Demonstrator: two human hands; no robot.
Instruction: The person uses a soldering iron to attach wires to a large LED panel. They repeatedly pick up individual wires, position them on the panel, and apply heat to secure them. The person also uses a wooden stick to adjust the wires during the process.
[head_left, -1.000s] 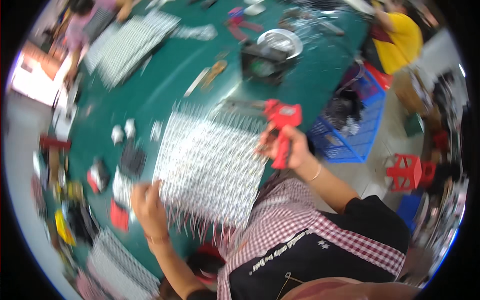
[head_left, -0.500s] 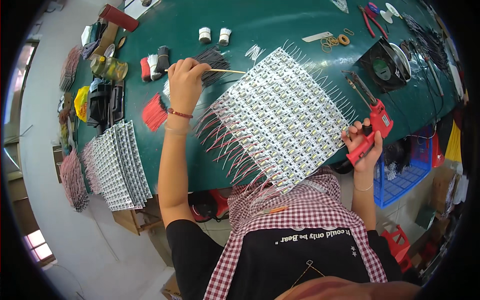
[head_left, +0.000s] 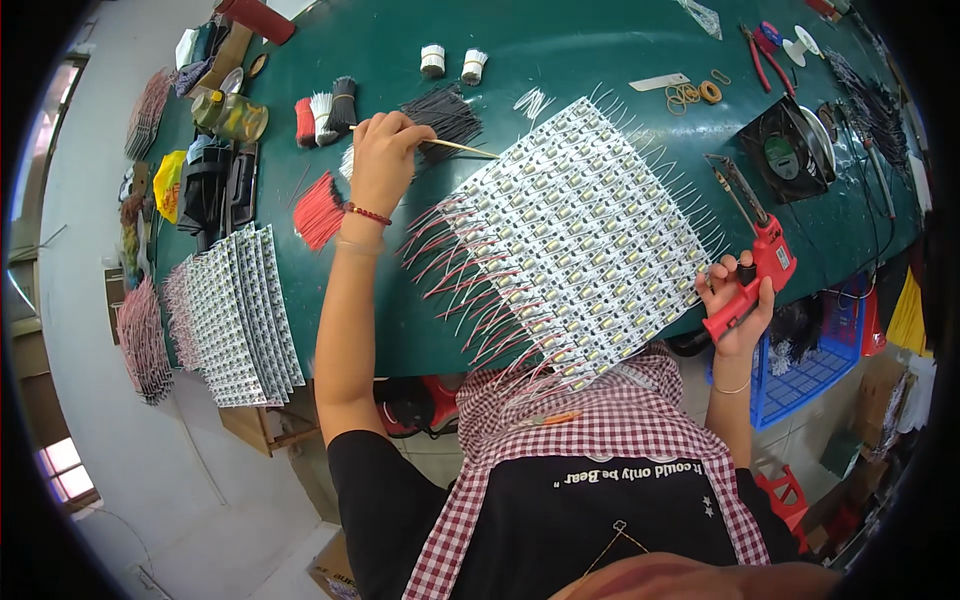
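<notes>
My left hand (head_left: 385,160) pinches a thin pale wooden stick (head_left: 462,147). The stick's far end meets the upper left edge of a white LED circuit-board panel (head_left: 590,240); whether it touches is too small to tell. My right hand (head_left: 738,300) grips the handle of a red soldering gun (head_left: 772,256) beside the panel's right corner. The gun's metal tip points up and away, off the panel. Red and white wires (head_left: 470,300) stick out along the panel's left edge, and thin white wires fringe its right edge. The panel's near corner overhangs the table edge by my checked apron.
Stacked wired panels (head_left: 240,320) stand at the left. Red wires (head_left: 319,212) and dark wires (head_left: 445,115) lie beyond my left hand. A black fan (head_left: 785,150), red pliers (head_left: 765,65) and tape rolls (head_left: 709,93) sit at the right. A blue crate (head_left: 815,375) stands below.
The whole view has shifted slightly, so table things appear farther right. The stick now slopes down more toward the panel. Both hands keep their holds.
</notes>
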